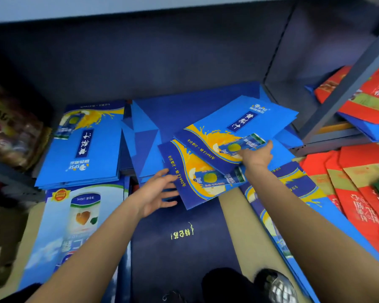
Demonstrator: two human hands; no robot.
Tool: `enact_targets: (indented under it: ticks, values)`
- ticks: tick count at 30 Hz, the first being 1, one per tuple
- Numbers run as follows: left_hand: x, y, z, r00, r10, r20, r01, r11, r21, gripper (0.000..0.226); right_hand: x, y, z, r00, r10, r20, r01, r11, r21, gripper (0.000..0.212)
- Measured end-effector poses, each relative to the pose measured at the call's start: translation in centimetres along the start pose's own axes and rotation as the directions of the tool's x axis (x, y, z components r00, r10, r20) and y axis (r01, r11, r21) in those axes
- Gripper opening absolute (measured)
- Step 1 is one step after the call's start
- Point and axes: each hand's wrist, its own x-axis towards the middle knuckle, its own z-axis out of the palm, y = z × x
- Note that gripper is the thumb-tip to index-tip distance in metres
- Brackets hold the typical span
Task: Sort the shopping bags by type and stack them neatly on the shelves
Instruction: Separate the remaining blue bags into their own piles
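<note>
Head view: both hands are reaching onto two loose blue juice bags on the shelf.
Left hand point(157, 191), fingers spread and relaxed, is touching the near corner of the lower loose bag point(197, 178). Right hand point(257, 155), fingers extended, is pressing flat on the upper loose bag point(239, 127), which is overlapping the lower one. Both are lying askew on a dark blue stack point(184, 110). One neat pile of matching blue bags point(83, 147) is sitting left. Red bags point(359, 193) are crowding the right; a navy bag point(179, 248) is lying below.
</note>
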Motion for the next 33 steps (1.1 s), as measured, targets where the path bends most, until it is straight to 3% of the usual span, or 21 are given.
enact_targets:
  ticks: [5,8,11,13,15,18,21,26,29,33]
  values:
    - [0.1,-0.4,-0.1,1.0,-0.007,-0.001,0.007,0.999,-0.036,0.047,-1.5,-2.1,-1.0,0.984,-0.173,0.041,0.168,0.98,0.103,0.088]
    - [0.2,-0.6,0.0,1.0,0.0,-0.008,0.0,0.998,-0.061,0.045,-4.0,-0.4,-1.1,0.952,-0.272,0.141,0.276,0.961,-0.009,0.088]
    - [0.6,-0.7,0.4,0.999,0.012,-0.041,-0.015,0.997,-0.076,0.056,-5.4,3.5,-2.0,0.925,-0.128,0.357,0.215,0.952,-0.216,0.085]
    - [0.8,-1.0,1.1,0.997,0.034,-0.069,-0.036,0.999,-0.038,0.051,-5.0,4.6,-3.8,0.929,-0.143,0.341,0.305,0.819,-0.487,0.069]
    - [1.2,-1.4,2.0,0.992,0.071,-0.108,-0.074,0.997,-0.025,0.042,-3.9,4.4,-5.5,0.905,-0.28,0.321,0.424,0.669,-0.611,0.062]
    - [1.7,-1.8,3.5,0.984,0.101,-0.145,-0.111,0.992,-0.061,0.054,-2.8,3.0,-6.2,0.798,-0.377,0.47,0.599,0.576,-0.556,0.069]
    - [1.4,-1.2,3.1,0.988,0.095,-0.124,-0.101,0.994,-0.036,0.063,-1.8,1.5,-5.5,0.704,-0.441,0.557,0.71,0.415,-0.569,0.075]
    - [-0.3,3.0,-3.9,0.987,0.158,-0.039,-0.131,0.913,0.386,0.066,-0.6,-0.1,-3.4,0.629,-0.424,0.652,0.764,0.181,-0.619,0.088]
    - [-1.1,5.0,-5.8,0.971,0.237,0.028,-0.204,0.766,0.609,0.067,0.3,-0.5,-1.0,0.641,-0.374,0.67,0.766,0.262,-0.587,0.098]
    - [-1.1,4.8,-4.5,0.928,0.34,0.15,-0.328,0.563,0.759,0.068,-0.1,2.0,1.4,0.567,-0.306,0.765,0.757,0.561,-0.336,0.084]
